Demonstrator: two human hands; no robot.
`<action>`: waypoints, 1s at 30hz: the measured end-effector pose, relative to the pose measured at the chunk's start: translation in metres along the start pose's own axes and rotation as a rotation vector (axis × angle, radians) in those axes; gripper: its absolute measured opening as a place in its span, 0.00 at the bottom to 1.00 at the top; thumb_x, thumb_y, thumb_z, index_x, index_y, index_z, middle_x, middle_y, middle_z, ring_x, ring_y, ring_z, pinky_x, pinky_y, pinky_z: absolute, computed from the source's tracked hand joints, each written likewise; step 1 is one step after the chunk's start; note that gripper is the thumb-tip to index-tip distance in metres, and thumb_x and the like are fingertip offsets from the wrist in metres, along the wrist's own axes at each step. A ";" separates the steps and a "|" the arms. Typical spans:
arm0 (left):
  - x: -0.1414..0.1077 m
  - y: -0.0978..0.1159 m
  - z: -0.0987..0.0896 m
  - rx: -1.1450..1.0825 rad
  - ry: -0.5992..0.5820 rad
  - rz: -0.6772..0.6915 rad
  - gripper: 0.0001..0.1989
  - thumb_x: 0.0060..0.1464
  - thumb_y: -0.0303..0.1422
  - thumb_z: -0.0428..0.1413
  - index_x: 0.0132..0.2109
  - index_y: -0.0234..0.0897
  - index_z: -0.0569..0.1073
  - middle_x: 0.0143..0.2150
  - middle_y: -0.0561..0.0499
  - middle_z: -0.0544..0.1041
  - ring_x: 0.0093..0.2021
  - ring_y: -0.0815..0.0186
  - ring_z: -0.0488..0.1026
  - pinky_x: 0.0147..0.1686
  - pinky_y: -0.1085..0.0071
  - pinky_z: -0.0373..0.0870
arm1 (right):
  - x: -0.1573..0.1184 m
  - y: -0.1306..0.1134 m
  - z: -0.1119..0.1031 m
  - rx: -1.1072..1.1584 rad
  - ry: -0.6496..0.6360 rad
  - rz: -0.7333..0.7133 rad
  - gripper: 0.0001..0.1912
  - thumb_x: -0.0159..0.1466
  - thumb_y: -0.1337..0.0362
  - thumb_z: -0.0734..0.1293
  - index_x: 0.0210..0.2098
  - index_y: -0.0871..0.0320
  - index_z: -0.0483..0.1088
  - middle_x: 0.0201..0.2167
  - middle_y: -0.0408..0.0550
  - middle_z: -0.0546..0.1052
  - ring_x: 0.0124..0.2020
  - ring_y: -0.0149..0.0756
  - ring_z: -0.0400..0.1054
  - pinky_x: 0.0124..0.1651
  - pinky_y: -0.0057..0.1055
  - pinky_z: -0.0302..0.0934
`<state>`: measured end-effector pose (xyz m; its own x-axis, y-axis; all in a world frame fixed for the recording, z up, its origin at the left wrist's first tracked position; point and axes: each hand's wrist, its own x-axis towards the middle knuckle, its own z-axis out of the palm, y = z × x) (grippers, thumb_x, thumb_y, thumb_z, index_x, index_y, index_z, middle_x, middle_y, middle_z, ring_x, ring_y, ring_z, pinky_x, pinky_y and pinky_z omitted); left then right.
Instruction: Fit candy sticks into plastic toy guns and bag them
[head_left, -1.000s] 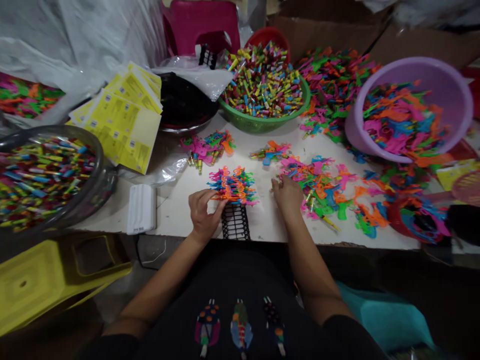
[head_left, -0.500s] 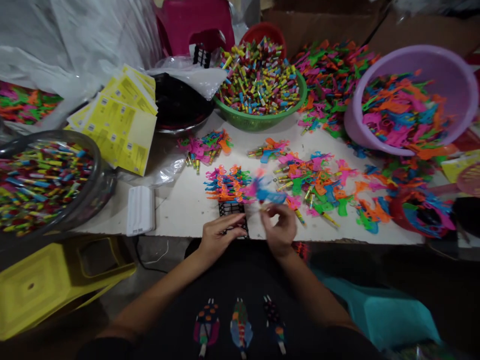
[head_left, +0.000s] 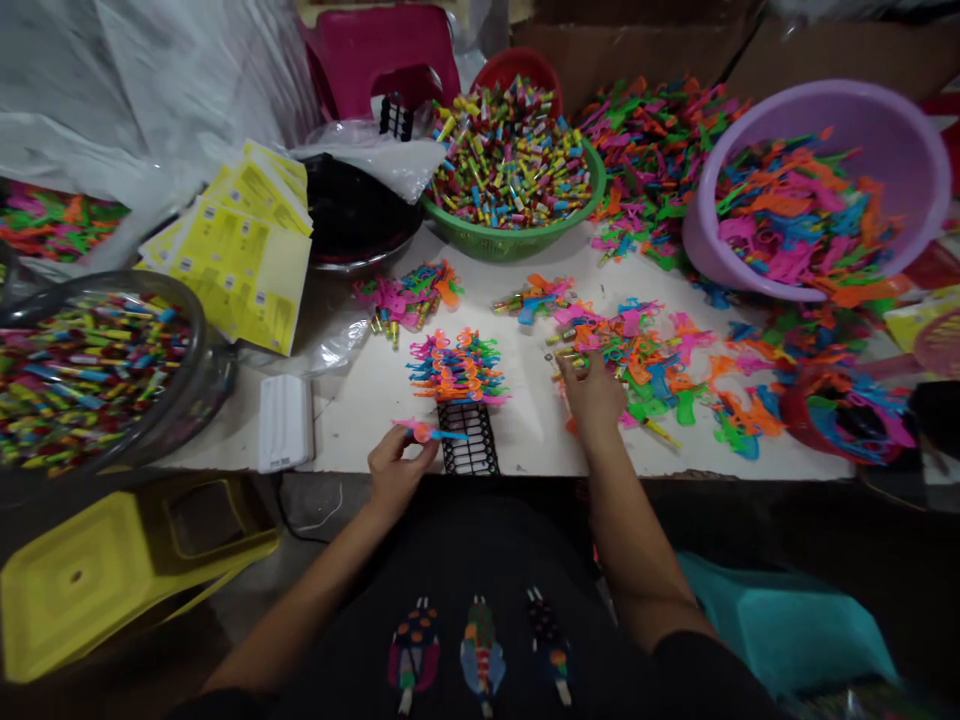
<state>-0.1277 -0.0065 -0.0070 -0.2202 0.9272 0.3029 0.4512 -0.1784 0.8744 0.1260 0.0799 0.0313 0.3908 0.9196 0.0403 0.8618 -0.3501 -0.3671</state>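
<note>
My left hand (head_left: 400,468) is closed in a pinch on a small plastic toy gun (head_left: 429,433), pink and orange with a blue part pointing right. It is held just left of a black ladder-like plastic strip (head_left: 469,440) lying at the table's front edge. At the strip's far end stands a tight row of colourful toy guns (head_left: 457,366). My right hand (head_left: 596,395) reaches into the loose pile of toy guns with yellow-tipped tubes (head_left: 652,365). Its fingers are bent together at the pile's left edge, and what they pinch is hidden.
A green basin (head_left: 517,240) of small coloured tubes stands at the back; a purple tub (head_left: 817,110) of plastic toy parts is at right. At left are a clear basin (head_left: 199,330) of tubes, yellow printed cards (head_left: 232,270) and a white box (head_left: 285,424).
My right hand has left the strip and moved right and away from me to the pile. My left hand has shifted left and now holds the toy gun with the blue part.
</note>
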 end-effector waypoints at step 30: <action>0.024 -0.027 0.024 0.348 0.012 0.253 0.12 0.49 0.39 0.55 0.26 0.35 0.72 0.23 0.51 0.75 0.25 0.69 0.72 0.27 0.75 0.68 | -0.068 0.008 0.055 0.898 -0.200 -0.666 0.11 0.58 0.63 0.63 0.41 0.55 0.70 0.38 0.48 0.75 0.39 0.35 0.69 0.41 0.35 0.66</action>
<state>-0.1240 0.0285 -0.0325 -0.0747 0.8642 0.4976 0.7569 -0.2758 0.5925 0.0883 0.0244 -0.0250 -0.1868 0.9151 0.3573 0.3033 0.3997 -0.8650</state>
